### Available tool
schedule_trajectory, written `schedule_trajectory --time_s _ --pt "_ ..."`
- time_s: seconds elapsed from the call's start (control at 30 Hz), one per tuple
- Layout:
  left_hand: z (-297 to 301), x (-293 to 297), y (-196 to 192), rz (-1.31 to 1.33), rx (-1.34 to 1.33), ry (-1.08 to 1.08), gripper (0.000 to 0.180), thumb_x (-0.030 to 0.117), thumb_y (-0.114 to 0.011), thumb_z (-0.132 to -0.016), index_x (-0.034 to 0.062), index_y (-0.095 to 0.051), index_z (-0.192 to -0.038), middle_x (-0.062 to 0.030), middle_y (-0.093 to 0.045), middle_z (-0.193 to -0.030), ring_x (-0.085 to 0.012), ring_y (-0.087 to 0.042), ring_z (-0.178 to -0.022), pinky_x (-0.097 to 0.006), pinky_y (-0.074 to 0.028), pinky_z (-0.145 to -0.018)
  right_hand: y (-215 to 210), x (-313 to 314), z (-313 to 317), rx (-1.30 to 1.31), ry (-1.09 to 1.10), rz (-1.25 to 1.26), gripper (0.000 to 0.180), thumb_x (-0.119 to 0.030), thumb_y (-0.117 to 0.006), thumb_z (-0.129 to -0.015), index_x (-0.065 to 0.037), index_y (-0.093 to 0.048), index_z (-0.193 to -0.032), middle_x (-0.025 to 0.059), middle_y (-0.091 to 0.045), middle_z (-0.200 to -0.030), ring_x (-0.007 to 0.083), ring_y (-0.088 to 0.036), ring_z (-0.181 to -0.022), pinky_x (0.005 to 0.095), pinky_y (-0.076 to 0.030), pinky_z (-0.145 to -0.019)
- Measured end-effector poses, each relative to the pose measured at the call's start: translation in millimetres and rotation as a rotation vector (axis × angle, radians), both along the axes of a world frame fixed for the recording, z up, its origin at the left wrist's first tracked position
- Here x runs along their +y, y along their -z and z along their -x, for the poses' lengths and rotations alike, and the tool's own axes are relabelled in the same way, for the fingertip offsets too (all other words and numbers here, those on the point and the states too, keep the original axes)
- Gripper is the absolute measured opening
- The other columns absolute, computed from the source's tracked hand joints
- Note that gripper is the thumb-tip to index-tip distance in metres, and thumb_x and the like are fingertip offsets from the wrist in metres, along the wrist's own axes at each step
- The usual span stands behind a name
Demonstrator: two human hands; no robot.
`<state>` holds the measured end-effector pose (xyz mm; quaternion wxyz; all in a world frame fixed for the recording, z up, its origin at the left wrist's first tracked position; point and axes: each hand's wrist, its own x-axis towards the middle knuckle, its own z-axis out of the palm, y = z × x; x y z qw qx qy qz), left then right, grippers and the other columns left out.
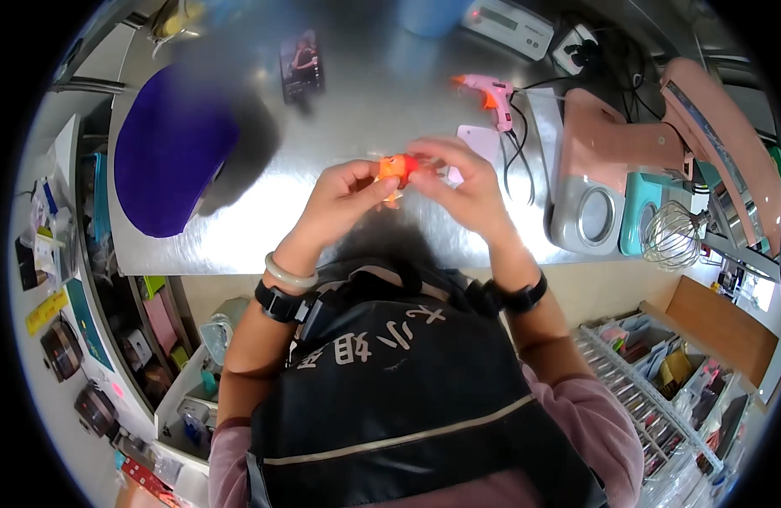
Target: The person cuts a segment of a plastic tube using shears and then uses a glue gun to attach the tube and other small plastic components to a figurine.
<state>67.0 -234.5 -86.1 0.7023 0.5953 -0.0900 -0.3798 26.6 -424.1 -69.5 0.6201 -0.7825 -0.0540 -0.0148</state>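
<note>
My left hand [344, 199] and my right hand [458, 186] meet above the steel table [263, 229]. Between their fingertips they pinch a small orange and red object [396, 167]; its exact kind is too small to tell. Both hands grip it from opposite sides. My left wrist carries a pale bangle and a black band, my right wrist a black band. A pink card [479, 140] lies on the table just behind my right hand.
A pink glue gun [490, 91] with a black cord lies at the back right. A pink and grey stand mixer [602, 178] with a wire whisk [672, 237] stands at the right. A purple rounded thing [166, 152] covers the table's left. Wire racks of small items sit lower right.
</note>
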Motion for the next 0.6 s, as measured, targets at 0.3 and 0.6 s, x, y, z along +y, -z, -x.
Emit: schedule_trajectory --time_s 0.3,0.6 --pt "21.3 5.3 -11.8 0.255 0.249 -0.159 0.032 0.020 -0.053 -0.088 -0.0028 -0.053 -0.109 -0.0093 -0.061 -0.097 -0.0181 -0.061 -0.090 -0.023 -0.047 -0.070 -20.0 2.3 4.2 -0.059 -0.037 0.059 0.032 -0.011 -0.065 -0.076 -0.006 -0.058 -0.106 0.0062 -0.059 -0.097 0.0137 -0.056 -0.084 0.0247 -0.044 -0.072" --pt "30.6 -1.9 -11.4 0.575 0.675 -0.320 0.040 0.021 -0.051 -0.088 -0.0031 -0.042 -0.119 -0.0136 -0.054 -0.110 -0.0246 -0.057 -0.098 -0.031 -0.049 -0.081 -18.1 7.5 12.1 -0.079 0.081 0.025 0.050 -0.006 -0.071 -0.068 -0.004 -0.052 -0.115 0.0050 -0.059 -0.099 0.0103 -0.056 -0.083 0.0226 -0.043 -0.070"
